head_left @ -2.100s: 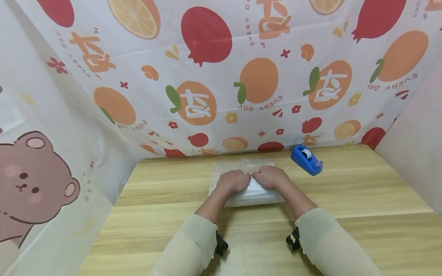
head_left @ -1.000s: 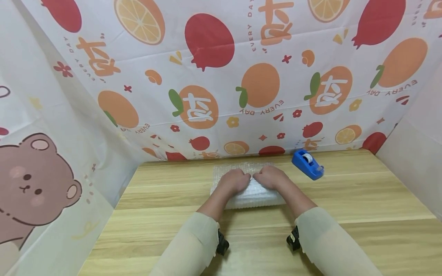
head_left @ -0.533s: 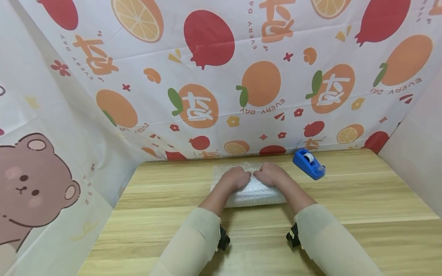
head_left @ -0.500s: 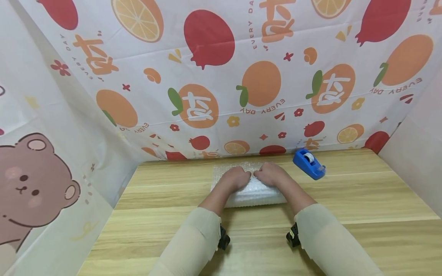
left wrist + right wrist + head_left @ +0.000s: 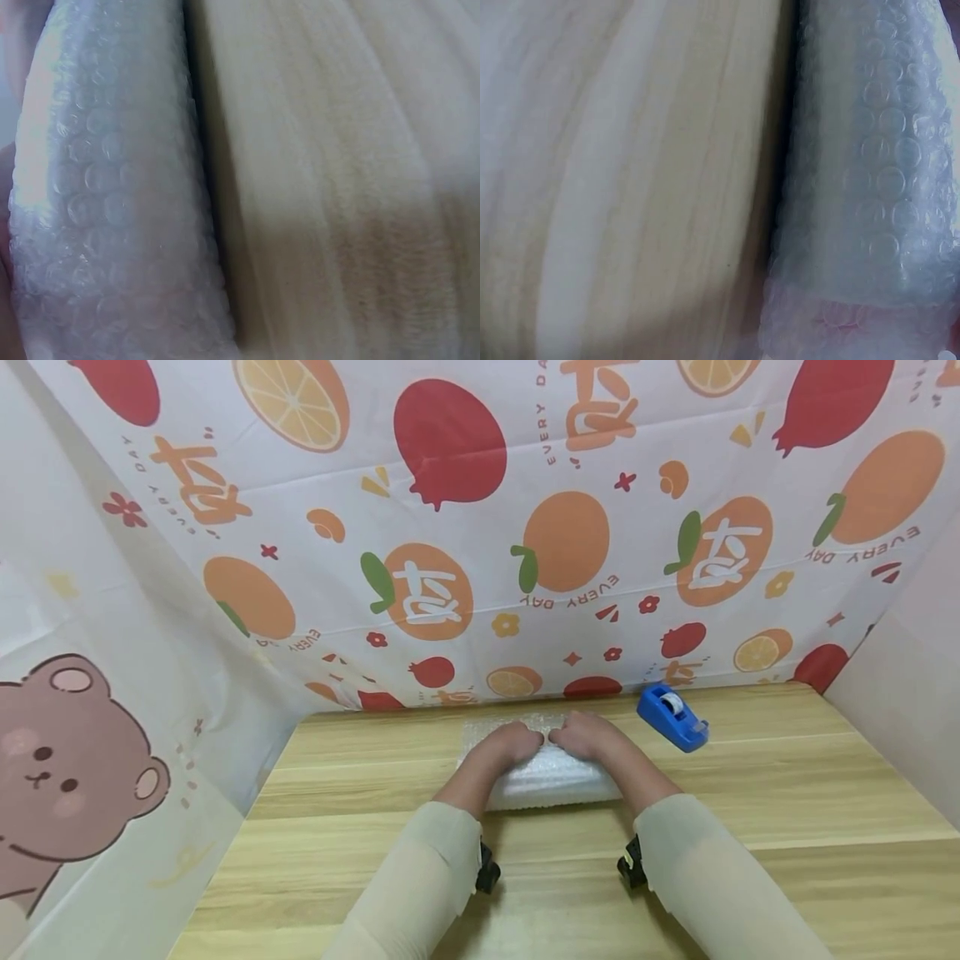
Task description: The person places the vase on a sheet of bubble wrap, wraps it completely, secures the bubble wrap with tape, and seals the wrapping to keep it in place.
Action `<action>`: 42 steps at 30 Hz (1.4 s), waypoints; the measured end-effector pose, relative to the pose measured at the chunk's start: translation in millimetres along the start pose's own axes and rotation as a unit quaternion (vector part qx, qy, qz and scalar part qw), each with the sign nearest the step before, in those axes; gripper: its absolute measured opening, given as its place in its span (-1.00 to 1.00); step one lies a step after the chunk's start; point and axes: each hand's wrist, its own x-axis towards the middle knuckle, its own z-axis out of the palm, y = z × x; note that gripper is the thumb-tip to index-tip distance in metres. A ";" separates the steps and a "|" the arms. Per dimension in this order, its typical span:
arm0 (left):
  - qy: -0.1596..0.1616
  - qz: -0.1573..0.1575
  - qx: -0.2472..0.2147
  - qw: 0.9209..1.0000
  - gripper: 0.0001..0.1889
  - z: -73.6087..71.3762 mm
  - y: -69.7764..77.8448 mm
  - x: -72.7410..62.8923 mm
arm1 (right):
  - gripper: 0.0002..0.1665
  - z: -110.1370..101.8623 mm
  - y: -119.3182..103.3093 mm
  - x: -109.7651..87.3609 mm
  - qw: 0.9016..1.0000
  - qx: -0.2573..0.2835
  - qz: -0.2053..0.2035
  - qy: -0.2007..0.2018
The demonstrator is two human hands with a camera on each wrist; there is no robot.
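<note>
It was a small screened-off corner, rather like a makeshift booth; whether it lay in a home or an office I could not tell. A wood-grain counter [image 5: 360, 777] ran right up to a creased white cloth [image 5: 495, 560] printed with oranges, red fruit and upside-down lettering; on the left hung a pale sheet with a cartoon bear [image 5: 75, 777]; a plain pale surface [image 5: 911, 710] bounded the right. A blue tape dispenser [image 5: 667, 720] and bubble wrap [image 5: 555, 787] suggested a packing spot; black wrist cameras [image 5: 488, 872], a recording set.
</note>
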 end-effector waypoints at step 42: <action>-0.035 -0.006 -0.029 0.999 -0.49 -5.2 -7.4 13.4 | -0.52 -4.4 -3.0 5.0 0.999 0.008 -0.022 0.030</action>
